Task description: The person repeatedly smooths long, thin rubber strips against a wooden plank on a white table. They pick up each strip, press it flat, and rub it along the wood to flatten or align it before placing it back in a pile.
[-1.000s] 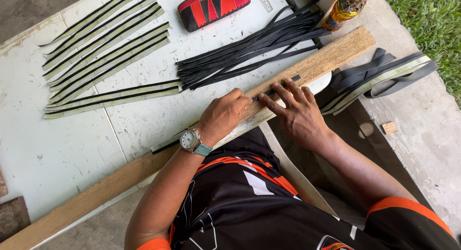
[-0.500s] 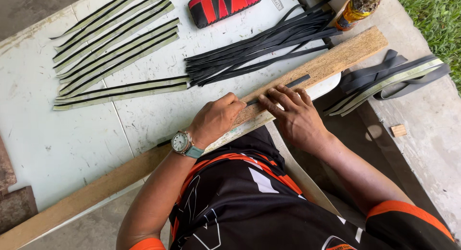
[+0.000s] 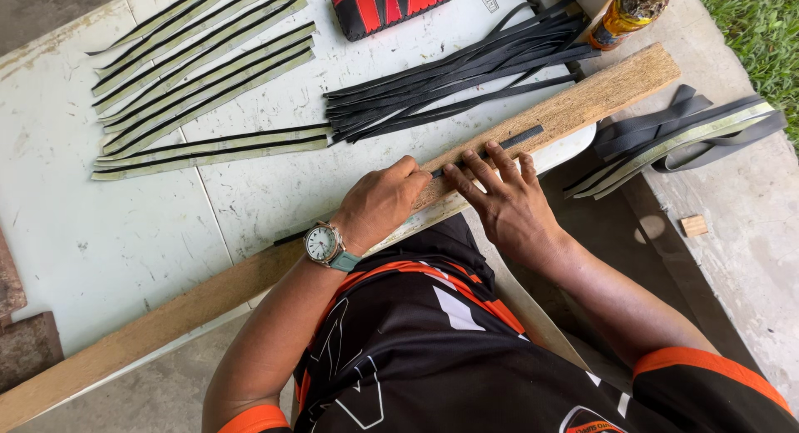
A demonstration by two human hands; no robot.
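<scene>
**Right fingers re-spread on the strip, left fist set at its near end**

Since the earlier frame the right hand [image 3: 509,202] has gone from bunched to fanned out, fingertips back flat on the thin black strip [image 3: 491,148]; the left hand [image 3: 380,202] has barely shifted. I read the view as nudged too, everything sits a bit off from before.

Strip lies lengthwise along the wooden plank [image 3: 549,117], which runs diagonally across the near edge of the white worktop [image 3: 125,242]. I judge the plank serves as a backing surface, so the strip stays straight and supported.

Right grip: spread, open, fingers pressing down on the strip to pin it, nothing pinched. Left grip: curled into a closed fist right at the strip's near end; whether it pinches the strip or a small tool I cannot tell, fingers hide it. A dark end pokes out near the wristwatch [image 3: 322,242].

Around: bundle of loose black strips [image 3: 449,75] just beyond the plank, rows of pale-green-edged strips [image 3: 200,75] laid side by side farther left, red patterned case [image 3: 391,2] at top, bottle [image 3: 628,7] by the plank's far end, wider bands [image 3: 682,133] off the worktop's right side.
</scene>
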